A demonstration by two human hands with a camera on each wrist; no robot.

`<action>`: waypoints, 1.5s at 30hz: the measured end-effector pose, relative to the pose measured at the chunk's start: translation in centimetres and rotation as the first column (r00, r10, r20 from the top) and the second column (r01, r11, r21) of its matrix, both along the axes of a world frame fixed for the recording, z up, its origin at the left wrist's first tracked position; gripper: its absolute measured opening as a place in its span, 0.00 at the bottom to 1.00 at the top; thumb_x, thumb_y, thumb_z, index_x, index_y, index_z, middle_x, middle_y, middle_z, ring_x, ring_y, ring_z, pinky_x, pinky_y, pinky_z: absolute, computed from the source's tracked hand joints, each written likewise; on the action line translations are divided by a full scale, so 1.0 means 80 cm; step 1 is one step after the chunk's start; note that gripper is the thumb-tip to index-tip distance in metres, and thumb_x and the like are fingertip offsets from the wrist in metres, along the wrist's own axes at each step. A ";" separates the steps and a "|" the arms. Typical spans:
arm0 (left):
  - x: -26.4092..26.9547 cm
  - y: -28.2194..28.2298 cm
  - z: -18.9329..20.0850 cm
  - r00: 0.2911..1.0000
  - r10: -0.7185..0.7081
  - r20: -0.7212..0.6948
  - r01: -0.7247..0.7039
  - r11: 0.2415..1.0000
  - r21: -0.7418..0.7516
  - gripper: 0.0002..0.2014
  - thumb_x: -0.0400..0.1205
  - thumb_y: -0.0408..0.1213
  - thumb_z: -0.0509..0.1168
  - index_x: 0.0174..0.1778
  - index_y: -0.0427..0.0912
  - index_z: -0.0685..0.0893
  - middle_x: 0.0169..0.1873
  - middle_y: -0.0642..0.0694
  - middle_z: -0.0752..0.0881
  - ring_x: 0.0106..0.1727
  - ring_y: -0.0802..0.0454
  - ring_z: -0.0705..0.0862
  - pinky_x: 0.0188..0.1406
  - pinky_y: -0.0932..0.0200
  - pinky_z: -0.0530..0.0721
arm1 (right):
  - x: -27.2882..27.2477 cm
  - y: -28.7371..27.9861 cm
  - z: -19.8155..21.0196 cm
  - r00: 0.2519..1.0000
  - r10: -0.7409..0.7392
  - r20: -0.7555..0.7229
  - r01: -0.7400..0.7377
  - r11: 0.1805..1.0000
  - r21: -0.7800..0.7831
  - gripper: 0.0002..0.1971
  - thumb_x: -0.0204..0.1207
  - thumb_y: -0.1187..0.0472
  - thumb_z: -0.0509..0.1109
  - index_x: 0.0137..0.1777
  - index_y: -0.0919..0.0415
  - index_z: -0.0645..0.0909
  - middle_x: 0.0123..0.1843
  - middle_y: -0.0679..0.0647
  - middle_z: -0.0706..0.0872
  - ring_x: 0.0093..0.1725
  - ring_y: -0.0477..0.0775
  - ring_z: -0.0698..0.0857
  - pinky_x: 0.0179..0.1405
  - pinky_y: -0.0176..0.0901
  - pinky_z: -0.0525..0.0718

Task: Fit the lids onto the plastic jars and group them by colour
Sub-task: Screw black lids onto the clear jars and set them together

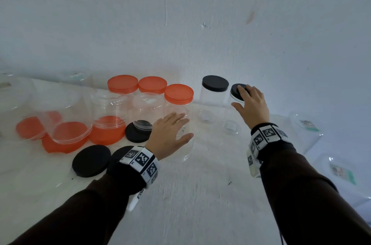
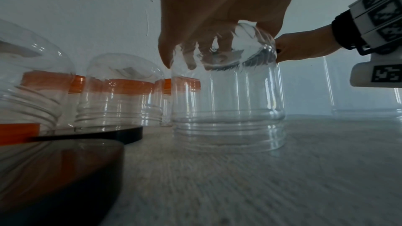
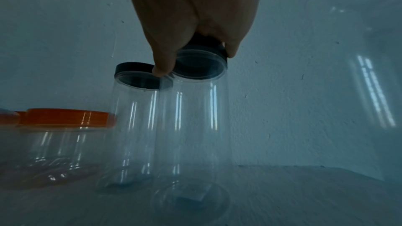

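My left hand (image 1: 180,127) lies on top of an upside-down clear jar (image 1: 185,150) at the table's middle. In the left wrist view its fingers (image 2: 189,57) bend down round the jar's (image 2: 228,106) domed base. My right hand (image 1: 244,98) holds the black lid (image 1: 235,89) on a tall clear jar at the back right. The right wrist view shows thumb and a finger round that lid (image 3: 208,42) above the jar (image 3: 191,126). A second black-lidded jar (image 1: 214,84) stands just to its left, close beside it.
Three orange-lidded jars (image 1: 152,84) stand at the back middle by the wall. At the left, upturned clear jars (image 1: 70,124) sit over orange lids. Loose black lids (image 1: 91,161) lie near my left wrist. More clear jars with labels (image 1: 305,130) lie at the right.
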State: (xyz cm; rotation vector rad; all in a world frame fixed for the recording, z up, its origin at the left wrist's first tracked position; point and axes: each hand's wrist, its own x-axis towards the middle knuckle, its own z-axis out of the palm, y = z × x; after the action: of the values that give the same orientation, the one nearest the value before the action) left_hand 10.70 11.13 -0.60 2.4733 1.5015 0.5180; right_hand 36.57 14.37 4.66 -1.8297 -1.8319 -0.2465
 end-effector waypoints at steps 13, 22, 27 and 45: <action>0.000 0.001 -0.005 1.000 0.003 0.025 -0.004 0.999 0.047 0.43 0.68 0.69 0.35 0.76 0.53 0.66 0.79 0.55 0.63 0.81 0.55 0.55 0.78 0.43 0.57 | 0.006 0.011 0.020 0.999 -0.042 -0.025 0.039 0.993 -0.109 0.32 0.74 0.53 0.72 0.76 0.58 0.67 0.75 0.59 0.70 0.76 0.61 0.64 0.77 0.58 0.58; -0.002 0.007 -0.011 0.997 -0.037 0.065 0.029 0.993 0.115 0.40 0.73 0.67 0.41 0.74 0.47 0.71 0.75 0.52 0.70 0.78 0.52 0.64 0.73 0.41 0.66 | -0.042 -0.067 0.062 0.987 0.018 -0.158 -0.004 0.996 0.089 0.18 0.77 0.55 0.67 0.65 0.58 0.77 0.64 0.53 0.79 0.63 0.57 0.76 0.55 0.46 0.74; -0.002 0.009 -0.010 0.993 -0.075 0.093 0.061 0.987 0.146 0.39 0.74 0.66 0.43 0.72 0.43 0.74 0.73 0.48 0.74 0.75 0.49 0.69 0.70 0.40 0.70 | -0.060 -0.147 0.062 0.984 0.060 -0.170 -0.060 0.998 0.007 0.09 0.77 0.51 0.67 0.53 0.53 0.83 0.47 0.44 0.86 0.49 0.47 0.83 0.42 0.42 0.78; -0.001 0.003 -0.004 0.992 -0.068 0.108 0.052 0.989 0.139 0.44 0.70 0.69 0.40 0.72 0.42 0.74 0.74 0.46 0.73 0.76 0.47 0.67 0.72 0.42 0.65 | 0.061 -0.276 0.026 0.904 -0.367 0.217 0.420 0.854 -0.307 0.36 0.71 0.36 0.66 0.78 0.39 0.58 0.83 0.50 0.54 0.80 0.62 0.55 0.76 0.66 0.57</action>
State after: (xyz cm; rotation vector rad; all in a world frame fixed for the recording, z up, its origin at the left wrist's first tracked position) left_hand 10.64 11.41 -0.89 2.5340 1.3874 0.7592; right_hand 41.42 -7.74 6.74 -2.5020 -1.6538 -0.2233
